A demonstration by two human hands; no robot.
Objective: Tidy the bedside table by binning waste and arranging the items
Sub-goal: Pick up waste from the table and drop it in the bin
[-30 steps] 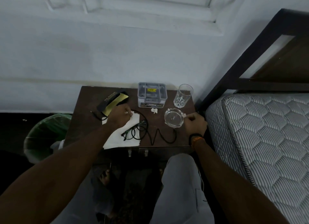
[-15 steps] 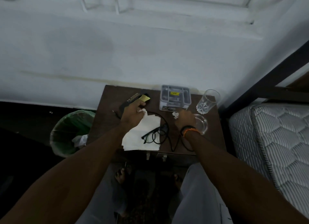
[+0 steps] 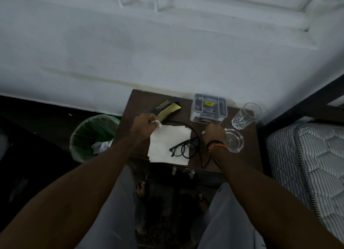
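On the dark bedside table (image 3: 247,155) my left hand (image 3: 144,124) is closed on a small crumpled white scrap (image 3: 157,123), just above a flat white paper sheet (image 3: 168,143). My right hand (image 3: 214,133) is closed over another small white scrap (image 3: 203,132) in front of the grey organiser box (image 3: 209,107). Black glasses (image 3: 183,148) lie on the sheet's right edge, tangled with a black cable (image 3: 200,152). A black and yellow glasses case (image 3: 167,109) lies at the back left. A glass ashtray (image 3: 234,139) sits beside my right wrist.
A green-lined waste bin (image 3: 95,135) with white rubbish stands on the floor left of the table. A drinking glass (image 3: 245,115) stands at the back right corner. The mattress (image 3: 305,165) and dark bed frame are on the right. White wall behind.
My right hand left the ashtray's edge and moved left to the white scrap by the organiser. My left hand lifted its scrap slightly. The camera swung left, showing more of the bin.
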